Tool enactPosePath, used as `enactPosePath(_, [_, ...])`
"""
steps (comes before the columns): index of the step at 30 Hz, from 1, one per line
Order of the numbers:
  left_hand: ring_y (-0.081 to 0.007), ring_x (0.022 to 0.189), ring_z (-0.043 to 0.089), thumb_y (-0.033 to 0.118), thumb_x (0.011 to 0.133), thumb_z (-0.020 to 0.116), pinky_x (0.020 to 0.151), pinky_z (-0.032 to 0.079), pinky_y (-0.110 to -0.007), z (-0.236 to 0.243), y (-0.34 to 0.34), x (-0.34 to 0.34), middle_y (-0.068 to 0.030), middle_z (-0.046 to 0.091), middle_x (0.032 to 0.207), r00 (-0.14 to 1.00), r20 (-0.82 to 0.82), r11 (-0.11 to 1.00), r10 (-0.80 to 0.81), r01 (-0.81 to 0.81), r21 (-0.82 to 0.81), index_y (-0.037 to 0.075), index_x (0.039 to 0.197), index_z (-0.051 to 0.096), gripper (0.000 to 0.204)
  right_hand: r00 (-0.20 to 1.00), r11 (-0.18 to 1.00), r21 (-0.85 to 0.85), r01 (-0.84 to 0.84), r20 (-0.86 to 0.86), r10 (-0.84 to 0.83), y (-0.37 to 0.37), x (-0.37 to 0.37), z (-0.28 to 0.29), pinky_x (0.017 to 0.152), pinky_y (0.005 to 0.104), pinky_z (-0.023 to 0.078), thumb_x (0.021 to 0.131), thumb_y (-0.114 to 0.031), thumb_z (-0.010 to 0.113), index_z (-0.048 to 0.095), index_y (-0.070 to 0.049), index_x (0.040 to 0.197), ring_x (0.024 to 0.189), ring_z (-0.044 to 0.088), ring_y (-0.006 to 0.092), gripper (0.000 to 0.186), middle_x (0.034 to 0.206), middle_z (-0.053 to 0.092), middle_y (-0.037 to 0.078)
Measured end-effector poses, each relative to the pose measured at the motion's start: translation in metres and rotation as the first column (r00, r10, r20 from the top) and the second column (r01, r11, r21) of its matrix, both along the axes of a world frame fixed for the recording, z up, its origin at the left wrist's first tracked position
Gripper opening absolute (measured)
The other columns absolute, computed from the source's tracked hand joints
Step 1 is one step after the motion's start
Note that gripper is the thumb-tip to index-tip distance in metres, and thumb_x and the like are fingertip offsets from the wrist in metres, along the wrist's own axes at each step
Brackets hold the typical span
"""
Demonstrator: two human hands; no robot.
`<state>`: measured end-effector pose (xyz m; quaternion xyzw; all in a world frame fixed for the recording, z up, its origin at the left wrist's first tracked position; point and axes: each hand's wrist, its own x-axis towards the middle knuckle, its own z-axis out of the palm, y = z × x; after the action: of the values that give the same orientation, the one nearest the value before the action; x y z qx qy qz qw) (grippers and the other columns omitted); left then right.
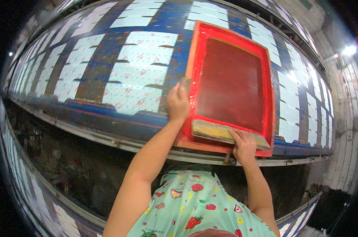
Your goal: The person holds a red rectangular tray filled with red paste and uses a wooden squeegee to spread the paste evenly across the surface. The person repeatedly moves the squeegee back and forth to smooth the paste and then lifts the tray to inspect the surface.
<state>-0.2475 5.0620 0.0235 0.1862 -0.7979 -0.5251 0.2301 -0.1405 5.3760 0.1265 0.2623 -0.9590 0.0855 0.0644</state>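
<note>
A red framed printing screen [232, 79] with a dark red mesh lies on the long table, slightly askew. My left hand [177, 103] grips something grey at the screen's left edge, apparently a handle. Along the bottom of the screen, inside the frame, rests a yellowish squeegee bar [212, 129]. My right hand [244, 144] is closed on that bar near its middle-right, index finger and thumb over its top.
Rows of pale printed fabric pieces [133, 71] lie on the blue-stained table [169, 79] to both sides. A metal rail [119, 141] runs along its front edge. Another table with pale pieces [36, 189] stands at the lower left. A bright lamp [349, 50] shines at the right.
</note>
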Motion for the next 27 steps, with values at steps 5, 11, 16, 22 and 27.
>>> enactPosePath(5, [-0.0350,0.132,0.072,0.016,0.115,0.054,0.114,0.054,-0.043,0.003,-0.001,0.001,-0.0232,0.076,0.141,1.000,0.021,1.000,0.014,-0.014,0.011,-0.002,0.146,0.071,0.039,0.994,0.999,0.010,-0.041,-0.097,0.042,0.004,-0.106,-0.013,0.094,0.0490,0.059,0.079,-0.001,0.072,0.075,-0.014,0.132,0.109,0.073,0.0351,0.055,0.117,0.075,0.011])
enactPosePath(11, [-0.0363,0.137,0.070,0.016,0.115,0.053,0.118,0.051,-0.044,0.013,0.000,0.005,-0.0247,0.074,0.145,0.995,0.096,0.999,0.016,-0.012,-0.040,-0.003,0.149,0.068,0.041,0.994,0.998,0.055,-0.027,-0.107,0.033,0.007,-0.268,-0.024,0.088,0.0513,0.062,0.086,-0.002,0.070,0.079,-0.012,0.117,0.101,0.076,0.0365,0.034,0.106,0.075,0.015])
enactPosePath(16, [-0.0331,0.139,0.068,0.014,0.117,0.053,0.121,0.049,-0.043,0.013,0.002,0.007,-0.0213,0.073,0.148,0.986,0.158,0.997,0.045,-0.033,-0.076,-0.002,0.150,0.068,0.040,0.985,0.999,0.031,-0.040,-0.166,0.045,0.009,-0.393,-0.039,0.088,0.0528,0.064,0.090,-0.006,0.068,0.081,-0.014,0.116,0.101,0.079,0.0374,0.030,0.105,0.078,0.016])
enactPosePath(22, [-0.0268,0.136,0.068,0.014,0.119,0.053,0.119,0.050,-0.039,0.015,0.005,0.008,-0.0186,0.074,0.147,0.984,0.163,0.994,0.069,-0.054,-0.097,-0.003,0.151,0.068,0.040,0.996,0.998,0.068,-0.010,-0.086,0.016,0.005,-0.507,-0.033,0.098,0.0568,0.064,0.092,-0.009,0.067,0.080,-0.020,0.133,0.112,0.080,0.0394,0.044,0.119,0.082,0.016])
enactPosePath(27, [-0.0295,0.139,0.067,0.013,0.118,0.053,0.121,0.048,-0.041,0.020,0.007,0.009,-0.0210,0.072,0.149,0.977,0.195,0.995,0.082,-0.069,-0.071,-0.005,0.150,0.067,0.040,0.999,0.993,0.113,0.029,-0.049,-0.024,0.011,-0.561,-0.032,0.102,0.0572,0.062,0.095,-0.010,0.065,0.079,-0.026,0.140,0.118,0.079,0.0397,0.050,0.124,0.082,0.019])
